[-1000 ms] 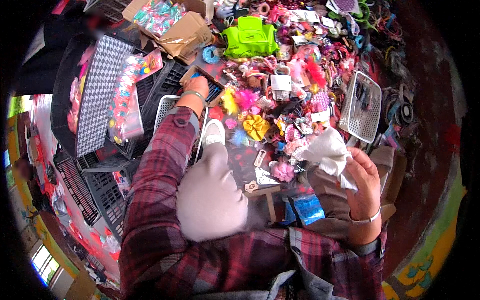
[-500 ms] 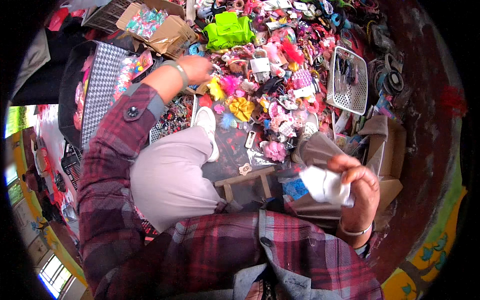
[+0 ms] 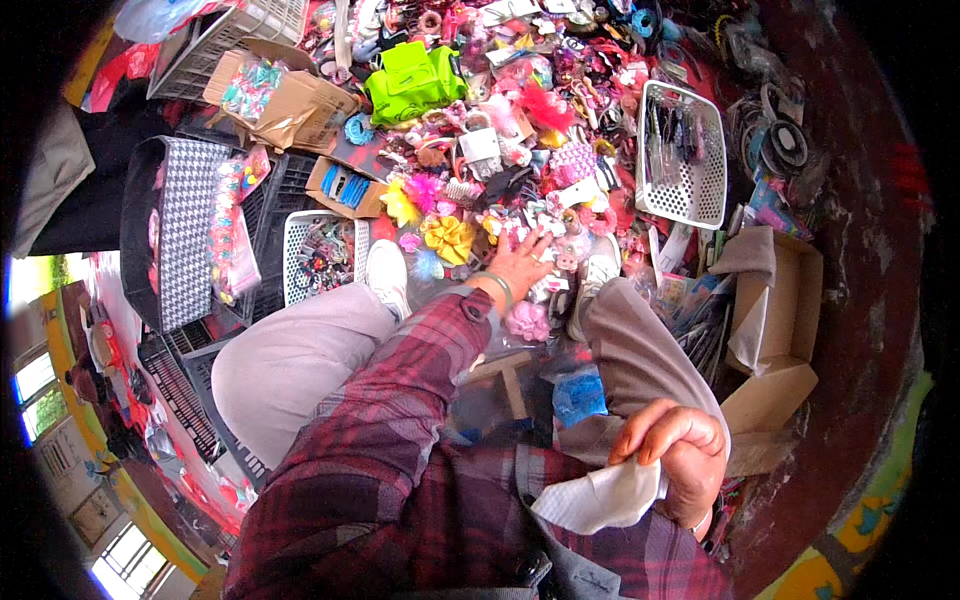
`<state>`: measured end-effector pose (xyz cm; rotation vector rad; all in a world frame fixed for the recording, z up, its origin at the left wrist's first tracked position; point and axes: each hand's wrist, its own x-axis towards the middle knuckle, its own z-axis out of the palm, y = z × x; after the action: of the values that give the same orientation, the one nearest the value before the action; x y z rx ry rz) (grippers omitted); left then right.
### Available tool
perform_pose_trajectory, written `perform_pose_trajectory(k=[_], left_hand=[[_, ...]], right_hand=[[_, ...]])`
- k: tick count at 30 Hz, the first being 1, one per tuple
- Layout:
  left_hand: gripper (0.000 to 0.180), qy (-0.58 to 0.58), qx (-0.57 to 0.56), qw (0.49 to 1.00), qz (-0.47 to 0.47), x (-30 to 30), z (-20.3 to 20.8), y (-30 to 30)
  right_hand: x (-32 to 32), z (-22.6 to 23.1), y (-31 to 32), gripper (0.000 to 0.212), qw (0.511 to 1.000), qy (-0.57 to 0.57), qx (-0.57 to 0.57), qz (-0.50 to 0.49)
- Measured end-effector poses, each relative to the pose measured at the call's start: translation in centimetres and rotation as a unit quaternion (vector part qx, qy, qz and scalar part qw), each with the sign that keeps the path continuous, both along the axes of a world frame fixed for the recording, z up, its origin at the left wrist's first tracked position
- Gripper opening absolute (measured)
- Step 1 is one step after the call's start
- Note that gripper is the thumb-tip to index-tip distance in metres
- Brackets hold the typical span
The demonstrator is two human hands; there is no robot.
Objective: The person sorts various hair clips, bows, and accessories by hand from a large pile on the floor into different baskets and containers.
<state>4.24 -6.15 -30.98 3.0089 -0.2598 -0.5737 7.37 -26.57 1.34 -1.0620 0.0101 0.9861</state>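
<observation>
My left hand (image 3: pixel 518 268) reaches forward with its fingers spread, resting on or just over the near edge of a heap of hair accessories (image 3: pixel 550 190). A yellow fabric flower (image 3: pixel 448 236) lies to its left, and a pink fabric flower (image 3: pixel 527 321) is just nearer to me. In my right hand (image 3: pixel 682 450), low at the right above my leg, a limp white cloth (image 3: pixel 600 500) is pinched between thumb and fingers. It could also be a tissue; its weave is too blurred to tell. Nothing shows in my left hand, though its palm is hidden.
Left stand a white basket (image 3: pixel 297 262) of small clips, a small carton (image 3: pixel 322 178) with blue strips and a houndstooth-lined box (image 3: pixel 190 280). A bright green pack (image 3: pixel 405 105) tops the heap. Right are a white basket (image 3: pixel 712 180) and an open cardboard box (image 3: pixel 795 300).
My left hand has swung from the far left by the cartons to the heap's near middle. My right hand has dropped lower and nearer with the white cloth. The view has shifted slightly.
</observation>
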Motion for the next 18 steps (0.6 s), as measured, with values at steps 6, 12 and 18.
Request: perform_pose_trajectory(k=[6,12,18], left_hand=[[0.037,-0.178,-0.195,0.932,0.247,2.9,-2.3,13.1],[0.062,-0.142,-0.101,0.943,0.282,2.3,2.1,21.4],[0.059,-0.152,-0.024,0.944,0.293,-0.4,3.7,14.8]], right_hand=[[-0.1,0.2,0.1,0.016,1.0,0.007,0.02,-0.01],[-0.2,0.4,1.3,0.017,1.0,0.013,0.004,-0.002],[-1.0,0.4,2.6,0.015,1.0,0.007,-0.024,-0.008]])
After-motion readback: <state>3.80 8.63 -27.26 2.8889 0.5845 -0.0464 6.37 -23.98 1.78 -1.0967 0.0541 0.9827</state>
